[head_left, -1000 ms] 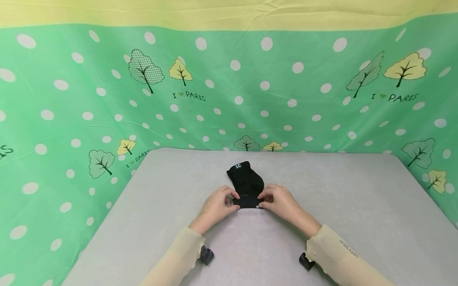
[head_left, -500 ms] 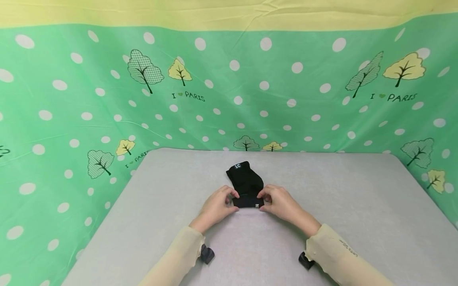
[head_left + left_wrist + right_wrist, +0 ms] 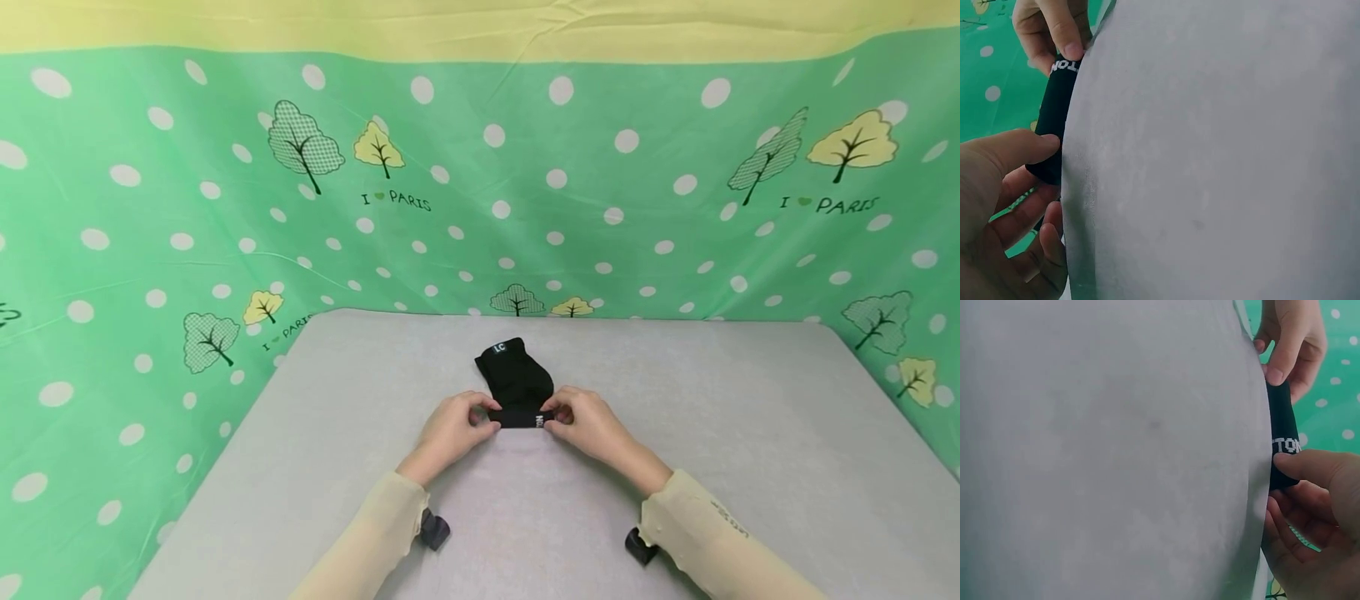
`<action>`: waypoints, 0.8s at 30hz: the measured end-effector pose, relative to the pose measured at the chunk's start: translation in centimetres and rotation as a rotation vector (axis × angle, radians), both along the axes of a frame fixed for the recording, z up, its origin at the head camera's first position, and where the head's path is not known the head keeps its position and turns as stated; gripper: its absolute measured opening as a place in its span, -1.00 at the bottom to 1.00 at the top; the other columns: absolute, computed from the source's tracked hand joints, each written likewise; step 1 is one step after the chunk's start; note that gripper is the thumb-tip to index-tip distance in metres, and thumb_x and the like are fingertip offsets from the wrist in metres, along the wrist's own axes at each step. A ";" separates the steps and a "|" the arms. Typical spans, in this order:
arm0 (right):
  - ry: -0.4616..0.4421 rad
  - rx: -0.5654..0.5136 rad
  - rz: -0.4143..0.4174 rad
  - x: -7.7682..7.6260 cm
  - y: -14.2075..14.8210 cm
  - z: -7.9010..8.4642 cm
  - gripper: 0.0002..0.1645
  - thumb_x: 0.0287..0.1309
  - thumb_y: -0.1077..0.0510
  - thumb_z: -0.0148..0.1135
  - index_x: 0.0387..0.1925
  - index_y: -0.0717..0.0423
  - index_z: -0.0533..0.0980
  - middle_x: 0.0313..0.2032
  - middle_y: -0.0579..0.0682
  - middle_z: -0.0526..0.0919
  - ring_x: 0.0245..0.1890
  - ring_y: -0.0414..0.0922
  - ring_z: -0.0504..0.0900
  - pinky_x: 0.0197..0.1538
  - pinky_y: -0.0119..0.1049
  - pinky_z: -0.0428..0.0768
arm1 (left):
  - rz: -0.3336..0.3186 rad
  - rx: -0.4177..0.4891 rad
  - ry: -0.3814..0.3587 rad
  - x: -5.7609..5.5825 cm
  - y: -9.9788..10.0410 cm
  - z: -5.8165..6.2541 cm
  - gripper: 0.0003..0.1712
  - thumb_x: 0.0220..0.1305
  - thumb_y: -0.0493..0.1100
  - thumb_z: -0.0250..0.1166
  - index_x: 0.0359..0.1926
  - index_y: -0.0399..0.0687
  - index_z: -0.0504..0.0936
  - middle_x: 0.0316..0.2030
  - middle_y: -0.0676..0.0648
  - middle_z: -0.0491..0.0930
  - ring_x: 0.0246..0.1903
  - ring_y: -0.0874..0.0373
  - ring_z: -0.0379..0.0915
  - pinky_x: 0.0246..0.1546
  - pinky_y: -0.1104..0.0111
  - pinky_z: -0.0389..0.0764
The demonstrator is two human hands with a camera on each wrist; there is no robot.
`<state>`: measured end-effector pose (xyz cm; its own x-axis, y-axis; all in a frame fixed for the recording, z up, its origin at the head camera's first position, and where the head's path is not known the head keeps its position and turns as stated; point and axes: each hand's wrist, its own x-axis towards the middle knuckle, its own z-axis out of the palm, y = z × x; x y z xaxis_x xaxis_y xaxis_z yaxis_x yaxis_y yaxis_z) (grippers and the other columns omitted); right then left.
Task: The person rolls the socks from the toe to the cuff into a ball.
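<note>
A black sock [image 3: 517, 375] with white lettering at its far end lies on the grey table. Its near end is rolled into a narrow band that carries white letters at the right. My left hand [image 3: 452, 429] pinches the left end of this roll between thumb and fingers. At the right end, my right hand [image 3: 588, 423] pinches it the same way. In the left wrist view the rolled sock [image 3: 1055, 112] spans between both thumbs. The right wrist view has the lettered roll [image 3: 1282, 419] with a thumb pressed on it near the letters.
The grey tabletop [image 3: 735, 417] surrounds the sock on all sides. A green dotted curtain [image 3: 450, 192] with printed trees hangs behind and to the left of the table. Dark wrist-worn devices [image 3: 433, 530] show below the beige sleeves [image 3: 375, 533].
The near end of the sock has rolled away from me and the flat part has become shorter. More of the white lettering shows at the right, and both hands keep their pinch.
</note>
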<state>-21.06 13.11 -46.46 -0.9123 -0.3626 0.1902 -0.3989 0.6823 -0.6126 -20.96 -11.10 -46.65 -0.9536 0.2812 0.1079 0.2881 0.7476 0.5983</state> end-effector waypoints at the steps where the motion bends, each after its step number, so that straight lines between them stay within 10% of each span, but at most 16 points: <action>1: -0.003 -0.007 -0.003 0.0 0.0 0.0 -0.84 0.04 0.28 0.44 -0.28 0.15 0.68 -0.35 -0.05 0.68 -0.41 -0.28 0.57 -0.31 -0.43 0.56 | 0.007 0.006 -0.004 0.0 0.0 0.0 -0.77 0.15 -0.09 0.46 -0.13 0.17 0.74 -0.27 0.12 0.66 -0.40 0.31 0.44 -0.35 0.47 0.44; 11: -0.054 -0.062 -0.047 -0.4 0.0 0.1 -0.85 0.08 0.27 0.40 -0.28 0.26 0.67 -0.41 0.00 0.69 -0.44 -0.27 0.54 -0.34 -0.44 0.52 | 0.027 0.047 -0.016 -0.5 0.1 0.1 -0.80 0.18 -0.10 0.43 -0.15 0.10 0.76 -0.53 0.12 0.58 -0.54 0.34 0.36 -0.48 0.48 0.39; 24: -0.189 -0.063 -0.122 -1.3 -0.3 0.4 -0.82 0.16 0.25 0.33 -0.25 0.31 0.66 -0.40 0.04 0.71 -0.40 -0.21 0.56 -0.30 -0.39 0.51 | 0.065 0.017 -0.037 -1.0 0.6 0.5 -0.85 0.21 -0.09 0.39 -0.21 0.01 0.74 -0.31 0.05 0.74 -0.40 0.28 0.52 -0.30 0.40 0.52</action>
<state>-22.40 12.77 -46.06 -0.9701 -0.2407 0.0303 -0.1900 0.6765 -0.7115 -22.01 -10.47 -46.19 -0.9732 0.2171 0.0759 0.2166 0.7539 0.6203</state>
